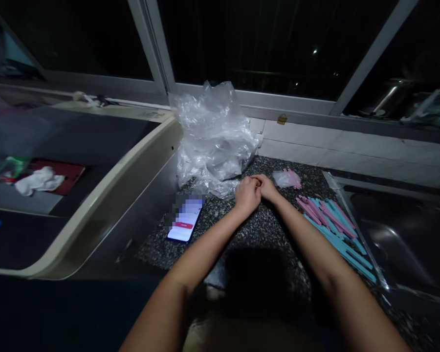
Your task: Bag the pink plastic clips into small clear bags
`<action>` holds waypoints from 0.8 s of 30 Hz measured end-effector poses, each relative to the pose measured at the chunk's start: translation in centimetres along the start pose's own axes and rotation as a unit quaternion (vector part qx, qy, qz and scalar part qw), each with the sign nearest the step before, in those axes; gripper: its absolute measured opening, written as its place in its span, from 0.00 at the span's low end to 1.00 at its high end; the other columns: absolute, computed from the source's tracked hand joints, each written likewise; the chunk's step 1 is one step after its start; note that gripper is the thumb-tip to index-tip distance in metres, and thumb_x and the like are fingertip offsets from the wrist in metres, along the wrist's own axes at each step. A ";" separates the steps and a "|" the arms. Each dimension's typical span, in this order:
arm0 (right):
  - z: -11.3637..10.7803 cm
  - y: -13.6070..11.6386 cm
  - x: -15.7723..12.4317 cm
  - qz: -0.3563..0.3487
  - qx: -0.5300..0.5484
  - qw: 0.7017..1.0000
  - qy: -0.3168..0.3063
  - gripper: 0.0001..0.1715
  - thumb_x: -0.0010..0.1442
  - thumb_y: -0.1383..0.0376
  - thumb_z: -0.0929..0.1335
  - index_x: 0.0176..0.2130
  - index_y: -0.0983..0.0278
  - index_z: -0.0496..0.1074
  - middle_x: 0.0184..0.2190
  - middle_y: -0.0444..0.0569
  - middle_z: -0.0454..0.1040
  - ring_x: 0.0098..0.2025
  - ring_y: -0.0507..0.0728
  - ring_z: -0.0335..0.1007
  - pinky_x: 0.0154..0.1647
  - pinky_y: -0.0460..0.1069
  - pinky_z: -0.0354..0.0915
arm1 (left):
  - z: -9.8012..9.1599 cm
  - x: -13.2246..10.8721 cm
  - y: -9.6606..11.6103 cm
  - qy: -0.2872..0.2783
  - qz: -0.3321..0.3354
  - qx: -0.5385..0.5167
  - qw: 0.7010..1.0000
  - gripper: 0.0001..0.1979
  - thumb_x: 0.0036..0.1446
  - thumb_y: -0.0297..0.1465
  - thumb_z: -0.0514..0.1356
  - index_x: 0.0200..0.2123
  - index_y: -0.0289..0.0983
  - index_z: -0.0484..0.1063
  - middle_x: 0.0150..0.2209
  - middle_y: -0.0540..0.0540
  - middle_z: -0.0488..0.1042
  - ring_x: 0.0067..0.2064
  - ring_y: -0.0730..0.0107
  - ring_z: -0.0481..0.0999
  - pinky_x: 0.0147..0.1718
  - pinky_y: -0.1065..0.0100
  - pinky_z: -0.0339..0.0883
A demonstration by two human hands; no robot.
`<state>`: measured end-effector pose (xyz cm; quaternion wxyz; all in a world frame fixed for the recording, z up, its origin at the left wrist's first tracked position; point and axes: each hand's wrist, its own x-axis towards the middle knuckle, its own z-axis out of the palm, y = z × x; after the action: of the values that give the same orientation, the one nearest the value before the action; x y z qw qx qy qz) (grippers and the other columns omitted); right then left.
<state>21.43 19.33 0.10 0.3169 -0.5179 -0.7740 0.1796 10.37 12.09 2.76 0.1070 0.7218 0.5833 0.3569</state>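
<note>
My left hand (247,194) and my right hand (267,188) meet over the speckled stone counter (264,230), fingers curled and pressed together. What they hold, if anything, is hidden between them. Just behind them lies a heap of crumpled clear plastic bags (214,137). A small clear bag with pink pieces (287,178) lies right of my right hand. Further right, several pink and blue flat sticks (333,222) lie spread along the counter edge.
A phone (185,217) with a lit screen lies on the counter left of my hands. A steel sink (399,234) is at the right. A cream-rimmed dark appliance top (106,190) stands at the left. Dark windows (264,44) run behind.
</note>
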 end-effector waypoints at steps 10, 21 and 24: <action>-3.1 -5.4 -5.4 -0.171 -0.001 0.983 0.064 0.06 0.53 0.65 0.64 0.27 0.63 0.69 0.29 0.48 0.73 0.36 0.56 0.65 0.42 0.52 0.60 | -4.0 -4.9 -5.2 0.030 0.021 0.113 0.993 0.23 0.49 0.32 0.60 0.50 0.37 0.62 0.46 0.40 0.64 0.49 0.57 0.62 0.48 0.59 0.57; -9.6 -6.2 -14.5 -0.118 0.011 0.980 0.161 0.06 0.53 0.62 0.64 0.28 0.61 0.69 0.29 0.48 0.73 0.37 0.56 0.67 0.42 0.54 0.64 | -7.4 -7.1 -4.7 0.061 0.118 0.054 0.990 0.07 0.53 0.28 0.53 0.31 0.37 0.71 0.38 0.44 0.69 0.43 0.63 0.65 0.42 0.62 0.59; -11.4 -6.8 -16.9 -0.153 -0.002 0.974 0.169 0.05 0.53 0.64 0.65 0.27 0.59 0.70 0.27 0.47 0.73 0.35 0.56 0.68 0.40 0.55 0.64 | -8.3 -9.0 -3.8 0.009 0.190 0.036 0.981 0.07 0.54 0.28 0.52 0.31 0.37 0.70 0.37 0.45 0.71 0.41 0.66 0.66 0.41 0.64 0.60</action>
<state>28.94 0.59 7.49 0.4660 -0.4171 -0.7794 0.0378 1.56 2.77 3.03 0.0067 0.8195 0.4491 0.3559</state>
